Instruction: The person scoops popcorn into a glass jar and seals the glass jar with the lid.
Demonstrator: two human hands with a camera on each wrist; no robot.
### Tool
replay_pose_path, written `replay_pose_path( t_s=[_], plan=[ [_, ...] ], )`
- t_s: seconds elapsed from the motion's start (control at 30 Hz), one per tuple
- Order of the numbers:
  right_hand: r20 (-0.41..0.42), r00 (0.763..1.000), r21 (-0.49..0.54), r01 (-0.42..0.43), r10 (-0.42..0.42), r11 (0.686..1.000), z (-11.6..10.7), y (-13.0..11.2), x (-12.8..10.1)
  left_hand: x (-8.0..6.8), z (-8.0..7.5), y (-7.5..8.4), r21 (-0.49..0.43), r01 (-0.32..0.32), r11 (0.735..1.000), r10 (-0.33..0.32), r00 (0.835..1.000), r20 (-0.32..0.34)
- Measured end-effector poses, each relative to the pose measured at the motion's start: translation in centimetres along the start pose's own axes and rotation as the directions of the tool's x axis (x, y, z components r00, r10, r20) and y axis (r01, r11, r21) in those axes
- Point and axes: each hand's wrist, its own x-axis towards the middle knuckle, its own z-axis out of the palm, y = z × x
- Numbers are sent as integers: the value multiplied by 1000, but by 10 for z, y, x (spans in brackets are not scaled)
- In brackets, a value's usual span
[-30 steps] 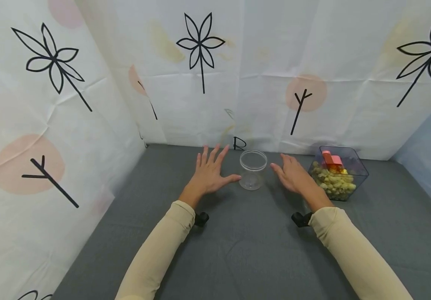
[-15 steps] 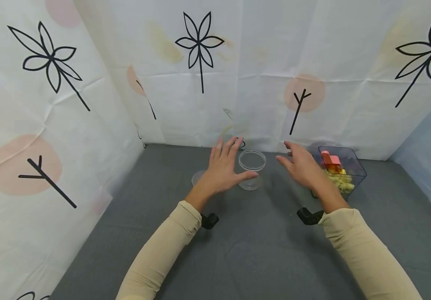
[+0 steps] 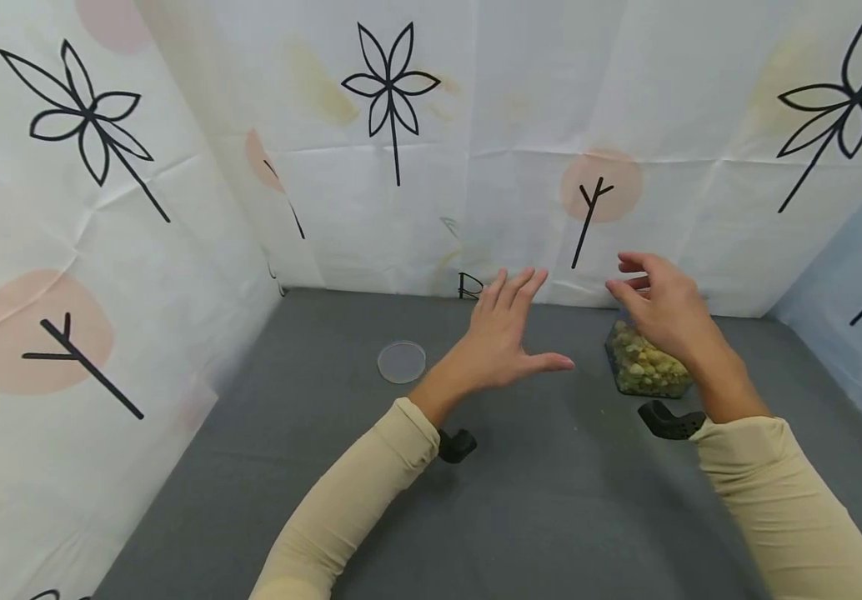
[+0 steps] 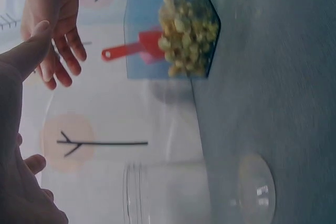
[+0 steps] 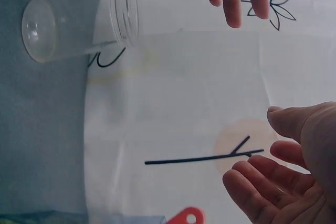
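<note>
My left hand [image 3: 502, 342] hovers over the table with its fingers spread and thumb out, holding nothing. In the head view it covers a clear jar [image 5: 79, 19], which stands upright without a lid. My right hand [image 3: 674, 312] hangs above a clear bluish box [image 4: 139, 11] with its fingers loosely bent and nothing in them. Popcorn [image 3: 644, 362] fills the lower part of that box. A red scoop [image 4: 126, 51] stands in the popcorn with its handle up; the right hand hides it in the head view. The handle's end [image 5: 195, 216] is apart from the right fingers.
A round clear lid [image 3: 402, 362] lies flat on the grey tablecloth [image 3: 536, 517], left of the left hand. White patterned cloth [image 3: 513, 125] rises behind the table and along its left side. A few crumbs seem to lie near the box.
Both hands have moved to the right. The left hand has passed over the jar, uncovering the lid. The right hand has risen and is now over the popcorn box.
</note>
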Motion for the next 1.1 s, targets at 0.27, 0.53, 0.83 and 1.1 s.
replay_pose_path(
  t_s=[0.27,0.53,0.83,1.1],
  plan=[
    [-60,998,-101,-17,11,995,-14,18,-2,20,25,22,11,-140,990,140,990,-14],
    [-54,998,-199,-20,9,980,-17,37,-2,36,49,35,-109,-94,990,102,992,72],
    [26,998,-247,-46,54,968,-16,50,-1,56,74,37,-176,11,984,14,990,139],
    [61,997,-257,-39,56,966,-13,54,0,78,94,35,-213,74,974,-45,990,137]
  ],
)
